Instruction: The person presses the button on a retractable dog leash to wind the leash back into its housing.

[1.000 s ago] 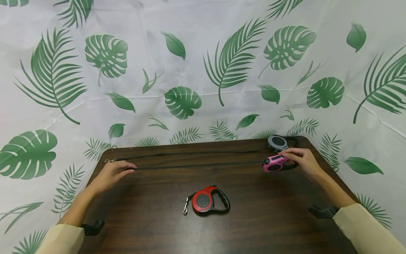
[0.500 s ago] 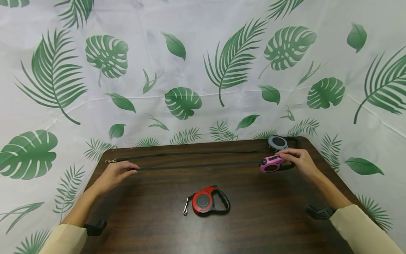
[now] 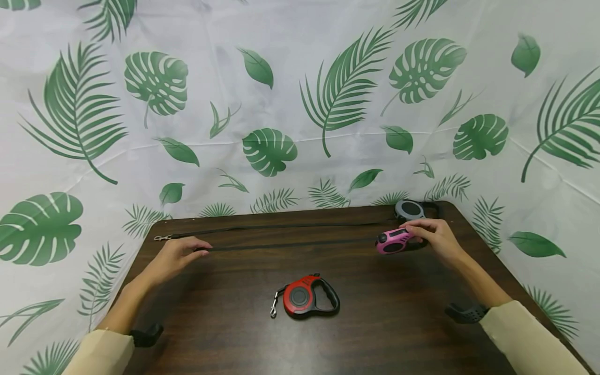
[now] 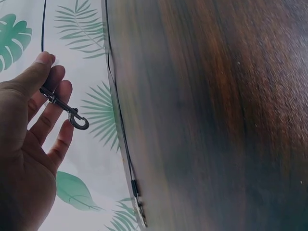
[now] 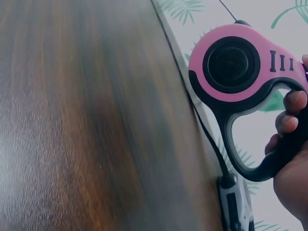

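In the head view, my right hand (image 3: 438,239) grips the black handle of a pink retractable dog leash (image 3: 392,241) above the table's right side. The right wrist view shows fingers curled round the handle of the pink leash (image 5: 248,62). My left hand (image 3: 175,255) pinches the leash's black strap (image 3: 290,244), which is stretched straight across to the pink case. A dark metal snap hook (image 4: 77,118) hangs below the left thumb and fingertips in the left wrist view. In front, a red retractable leash (image 3: 300,297) lies on the table with its clip to the left.
A grey retractable leash (image 3: 410,211) lies at the table's back right corner. Its black strap (image 3: 300,225) runs along the back edge to a metal clip (image 3: 163,237) at the left. Beyond the brown table (image 3: 375,323) hangs a leaf-print cloth (image 3: 281,104).
My right hand has moved left with the pink leash. The left hand has shifted slightly right, so the strap between them is shorter. The red and grey leashes stay put.
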`<state>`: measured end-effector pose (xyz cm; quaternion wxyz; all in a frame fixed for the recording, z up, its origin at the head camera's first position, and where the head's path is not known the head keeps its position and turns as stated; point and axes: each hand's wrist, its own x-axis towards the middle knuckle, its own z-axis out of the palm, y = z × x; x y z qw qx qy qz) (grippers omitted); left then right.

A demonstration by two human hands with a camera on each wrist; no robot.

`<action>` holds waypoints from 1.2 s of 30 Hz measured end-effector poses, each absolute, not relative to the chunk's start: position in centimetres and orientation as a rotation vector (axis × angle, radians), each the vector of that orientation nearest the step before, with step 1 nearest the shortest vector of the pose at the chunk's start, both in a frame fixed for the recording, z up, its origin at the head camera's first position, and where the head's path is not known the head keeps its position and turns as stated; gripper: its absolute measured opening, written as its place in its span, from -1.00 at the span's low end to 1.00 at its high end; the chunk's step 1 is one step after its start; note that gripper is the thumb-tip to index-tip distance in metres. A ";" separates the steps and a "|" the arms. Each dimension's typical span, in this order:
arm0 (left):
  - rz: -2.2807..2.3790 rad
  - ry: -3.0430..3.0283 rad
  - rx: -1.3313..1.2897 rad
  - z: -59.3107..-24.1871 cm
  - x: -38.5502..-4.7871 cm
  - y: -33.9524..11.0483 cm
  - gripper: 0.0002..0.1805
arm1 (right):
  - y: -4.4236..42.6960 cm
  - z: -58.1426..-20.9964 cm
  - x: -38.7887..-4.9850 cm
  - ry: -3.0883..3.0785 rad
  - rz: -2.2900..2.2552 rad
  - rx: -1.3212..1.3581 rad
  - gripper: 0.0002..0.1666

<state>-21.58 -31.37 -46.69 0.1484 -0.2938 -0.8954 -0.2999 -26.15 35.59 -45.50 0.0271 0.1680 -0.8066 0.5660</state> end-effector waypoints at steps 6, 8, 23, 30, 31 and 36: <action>-0.847 -2.577 -0.865 -46.4 -21.7 -30.7 -0.78 | 34.9 -45.5 -26.4 -2.476 1.745 0.556 -0.71; -0.845 -2.582 -0.866 -46.4 -21.7 -30.5 -0.78 | 34.7 -45.6 -26.5 -2.471 1.747 0.571 -0.71; -0.877 -2.582 -0.853 -46.8 -21.6 -29.9 -0.75 | 33.1 -45.8 -26.4 -2.437 1.808 0.616 -0.73; -0.899 -2.563 -0.867 -47.0 -21.7 -29.7 -0.77 | 32.3 -45.9 -26.6 -2.392 1.893 0.623 -0.75; -0.904 -2.564 -0.868 -47.0 -21.7 -29.6 -0.77 | 32.2 -45.9 -26.6 -2.382 1.906 0.628 -0.75; -0.909 -2.578 -0.873 -47.0 -21.9 -29.4 -0.77 | 31.6 -46.1 -26.8 -2.360 1.935 0.670 -0.75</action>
